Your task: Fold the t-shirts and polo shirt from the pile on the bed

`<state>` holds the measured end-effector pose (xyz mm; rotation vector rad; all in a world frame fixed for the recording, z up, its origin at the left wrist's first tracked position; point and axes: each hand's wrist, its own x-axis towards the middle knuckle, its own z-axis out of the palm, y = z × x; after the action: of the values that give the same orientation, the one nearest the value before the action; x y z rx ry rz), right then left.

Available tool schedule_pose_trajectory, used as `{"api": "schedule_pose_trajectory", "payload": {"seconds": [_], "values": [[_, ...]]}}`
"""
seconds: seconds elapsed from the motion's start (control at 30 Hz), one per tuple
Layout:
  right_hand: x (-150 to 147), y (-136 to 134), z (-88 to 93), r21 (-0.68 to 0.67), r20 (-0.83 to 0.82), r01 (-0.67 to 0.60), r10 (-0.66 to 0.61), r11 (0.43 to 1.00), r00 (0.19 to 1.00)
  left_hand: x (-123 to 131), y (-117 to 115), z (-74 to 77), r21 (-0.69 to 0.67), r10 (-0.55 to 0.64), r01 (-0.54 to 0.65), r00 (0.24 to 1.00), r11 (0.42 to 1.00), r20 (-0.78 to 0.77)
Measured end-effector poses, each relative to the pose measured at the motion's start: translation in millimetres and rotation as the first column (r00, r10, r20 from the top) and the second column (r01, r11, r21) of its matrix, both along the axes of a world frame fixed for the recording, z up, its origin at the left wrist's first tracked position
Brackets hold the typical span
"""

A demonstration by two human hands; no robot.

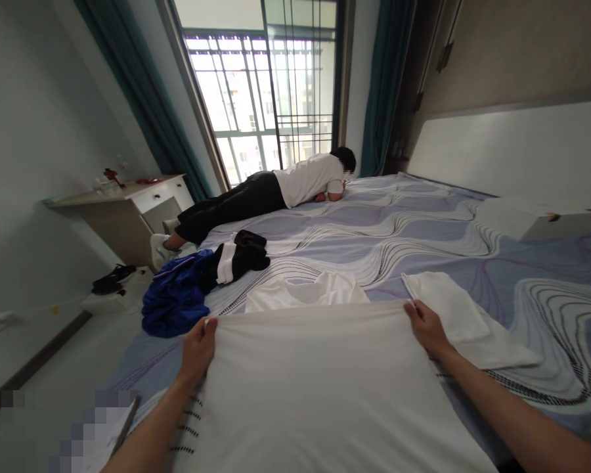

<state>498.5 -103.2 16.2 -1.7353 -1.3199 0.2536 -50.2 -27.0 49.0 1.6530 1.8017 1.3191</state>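
A white garment lies spread flat on the bed in front of me, folded over so its far edge forms a straight line. My left hand pinches the far left corner of that fold. My right hand grips the far right corner. Beyond the fold, the shirt's neck and shoulders show, and a sleeve sticks out to the right past my right hand.
The bed has a purple and white wavy cover. A blue garment and a black and white one lie at its left edge. A person in a white shirt lies across the far side. A desk stands by the left wall.
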Motion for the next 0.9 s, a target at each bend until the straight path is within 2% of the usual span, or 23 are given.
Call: {"api": "schedule_pose_trajectory", "payload": {"seconds": [0.1, 0.2, 0.27, 0.37, 0.47, 0.57, 0.63, 0.7, 0.8, 0.9], "values": [[5.4, 36.7, -21.6, 0.011, -0.056, 0.025, -0.025, 1.0, 0.998, 1.6, 36.1, -26.2, -0.011, 0.032, -0.032, 0.998, 0.999, 0.05], [11.0, 64.4, -29.2, 0.029, -0.075, 0.016, -0.014, 0.999, 0.997, -2.2, 65.4, -35.5, -0.012, 0.074, -0.074, 0.995, 0.997, 0.07], [14.6, 81.8, -29.0, -0.008, -0.035, -0.001, 0.001, 1.0, 0.999, -4.6, 83.4, -32.3, -0.047, 0.052, -0.049, 0.997, 0.998, 0.065], [11.4, 114.7, -22.2, -0.139, 0.07, 0.031, -0.022, 0.99, 0.997, 2.0, 111.9, -16.8, -0.178, -0.01, 0.011, 1.0, 0.984, 0.002], [-14.6, 157.9, -8.8, -0.222, 0.213, 0.082, -0.033, 0.972, 0.977, 30.5, 144.0, 0.6, -0.272, -0.065, -0.004, 0.968, 0.962, -0.241], [-60.2, 198.3, 3.5, -0.314, 0.365, 0.08, 0.043, 0.946, 0.93, 73.0, 172.7, 3.9, -0.31, -0.146, 0.011, 0.897, 0.951, -0.417], [-88.7, 215.6, 6.9, -0.395, 0.397, 0.055, 0.116, 0.917, 0.911, 97.1, 184.2, -3.4, -0.333, -0.166, 0.004, 0.872, 0.943, -0.46], [-106.3, 223.7, 5.8, -0.438, 0.388, 0.018, 0.171, 0.899, 0.906, 110.8, 188.2, -14.1, -0.342, -0.164, -0.014, 0.86, 0.94, -0.484], [-108.7, 225.5, -1.6, -0.427, 0.372, -0.006, 0.182, 0.904, 0.91, 112.6, 185.2, -27.7, -0.311, -0.148, -0.017, 0.853, 0.95, -0.5], [-98.0, 225.4, -10.1, -0.366, 0.368, 0.024, 0.121, 0.93, 0.922, 106.9, 181.7, -34.5, -0.229, -0.078, -0.049, 0.853, 0.972, -0.515]]}}
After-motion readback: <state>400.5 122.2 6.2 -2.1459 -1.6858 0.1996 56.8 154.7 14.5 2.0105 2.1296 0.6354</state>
